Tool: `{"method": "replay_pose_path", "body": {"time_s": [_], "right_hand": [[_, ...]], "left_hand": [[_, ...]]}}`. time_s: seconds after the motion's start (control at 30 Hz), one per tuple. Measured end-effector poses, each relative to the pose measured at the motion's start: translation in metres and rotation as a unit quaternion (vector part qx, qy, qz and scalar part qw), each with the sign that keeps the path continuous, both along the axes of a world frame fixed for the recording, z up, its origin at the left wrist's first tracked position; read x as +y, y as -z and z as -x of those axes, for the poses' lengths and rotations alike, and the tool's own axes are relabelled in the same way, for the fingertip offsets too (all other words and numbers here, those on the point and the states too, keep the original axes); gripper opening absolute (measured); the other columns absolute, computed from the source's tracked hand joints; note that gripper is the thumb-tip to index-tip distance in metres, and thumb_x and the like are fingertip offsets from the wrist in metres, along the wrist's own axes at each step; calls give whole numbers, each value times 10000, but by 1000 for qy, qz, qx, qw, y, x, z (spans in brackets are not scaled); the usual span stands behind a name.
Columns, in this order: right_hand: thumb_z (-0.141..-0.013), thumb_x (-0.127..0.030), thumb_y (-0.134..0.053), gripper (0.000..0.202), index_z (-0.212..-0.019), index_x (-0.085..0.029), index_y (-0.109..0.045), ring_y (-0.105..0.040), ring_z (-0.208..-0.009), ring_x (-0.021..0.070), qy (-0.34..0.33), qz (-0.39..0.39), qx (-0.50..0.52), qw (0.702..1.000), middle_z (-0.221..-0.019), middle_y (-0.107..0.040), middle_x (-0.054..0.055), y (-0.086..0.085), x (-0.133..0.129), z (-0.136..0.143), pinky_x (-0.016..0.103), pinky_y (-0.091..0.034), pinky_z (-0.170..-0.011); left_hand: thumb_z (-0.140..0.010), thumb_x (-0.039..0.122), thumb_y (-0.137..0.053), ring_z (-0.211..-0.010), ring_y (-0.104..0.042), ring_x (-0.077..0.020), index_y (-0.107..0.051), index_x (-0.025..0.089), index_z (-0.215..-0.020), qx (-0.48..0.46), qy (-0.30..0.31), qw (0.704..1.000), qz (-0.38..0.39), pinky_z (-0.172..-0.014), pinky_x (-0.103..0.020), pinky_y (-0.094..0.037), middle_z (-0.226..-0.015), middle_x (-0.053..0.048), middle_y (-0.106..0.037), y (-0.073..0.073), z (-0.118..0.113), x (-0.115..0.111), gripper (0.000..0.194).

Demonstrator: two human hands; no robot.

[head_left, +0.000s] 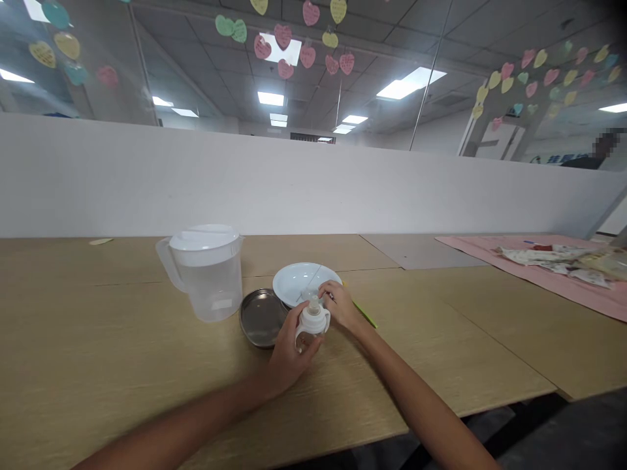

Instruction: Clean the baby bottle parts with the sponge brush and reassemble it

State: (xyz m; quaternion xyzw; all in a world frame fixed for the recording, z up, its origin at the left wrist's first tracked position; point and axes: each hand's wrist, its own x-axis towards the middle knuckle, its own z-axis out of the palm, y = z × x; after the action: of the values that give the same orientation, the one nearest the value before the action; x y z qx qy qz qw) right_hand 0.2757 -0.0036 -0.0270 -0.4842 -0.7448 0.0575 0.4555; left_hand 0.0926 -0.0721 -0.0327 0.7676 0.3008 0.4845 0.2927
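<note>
My left hand [290, 354] is wrapped round a small baby bottle [313, 321] with a white collar, side handles and a clear teat, held upright above the table. Just right of the teat, over the near rim of a white bowl [294, 282], my right hand [337, 301] has its fingers pinched together on something clear that I cannot make out. Thin clear items lie in the bowl. A round metal dish [262, 318] stands at the bowl's left, partly behind my left hand.
A lidded clear pitcher [213, 281] stands at the left on the wooden table [147, 365]. A green stick [366, 314] lies right of the bowl. Items rest on a pink cloth [533, 274] at the far right. A person [590, 156] shows behind the glass.
</note>
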Motion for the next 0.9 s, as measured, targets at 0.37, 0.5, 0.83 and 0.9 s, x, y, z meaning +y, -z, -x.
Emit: {"method": "replay_pose_path", "body": {"time_s": [0.37, 0.5, 0.83, 0.9], "right_hand": [[-798, -463, -441, 284, -751, -184, -475, -441, -696, 174, -91, -146, 12, 985, -724, -489, 40, -28, -54, 36, 315, -356, -668], [-778, -439, -504, 260, -774, -190, -429, -418, -669, 152, -93, -117, 36, 988, -730, -439, 18, -26, -57, 44, 279, -346, -612], [-861, -388, -399, 241, -774, -181, -486, -474, -702, 154, -102, -90, 73, 988, -741, -507, 36, -30, -57, 37, 288, -393, -665], [-863, -401, -391, 260, -770, -181, -494, -477, -696, 154, -105, -90, 74, 988, -737, -516, 37, -30, -57, 37, 288, -396, -662]], "left_hand": [[-759, 296, -583, -1047, -517, -223, -388, 207, -1209, -45, 18, 997, 61, -868, -357, -445, -1161, -81, -528, -7, -1, -3, 499], [-756, 333, -588, -1032, -529, -228, -404, 219, -1210, -42, 16, 995, 86, -811, -335, -462, -1160, -76, -536, -10, 1, -2, 503], [-738, 405, -608, -758, -571, -137, -324, 258, -1305, -15, 41, 990, 133, -699, -287, -462, -1202, -85, -515, -6, 5, 6, 651], [-731, 405, -616, -714, -554, -119, -329, 257, -1304, -21, 44, 989, 136, -674, -272, -460, -1175, -79, -525, -7, 5, 6, 658]]}}
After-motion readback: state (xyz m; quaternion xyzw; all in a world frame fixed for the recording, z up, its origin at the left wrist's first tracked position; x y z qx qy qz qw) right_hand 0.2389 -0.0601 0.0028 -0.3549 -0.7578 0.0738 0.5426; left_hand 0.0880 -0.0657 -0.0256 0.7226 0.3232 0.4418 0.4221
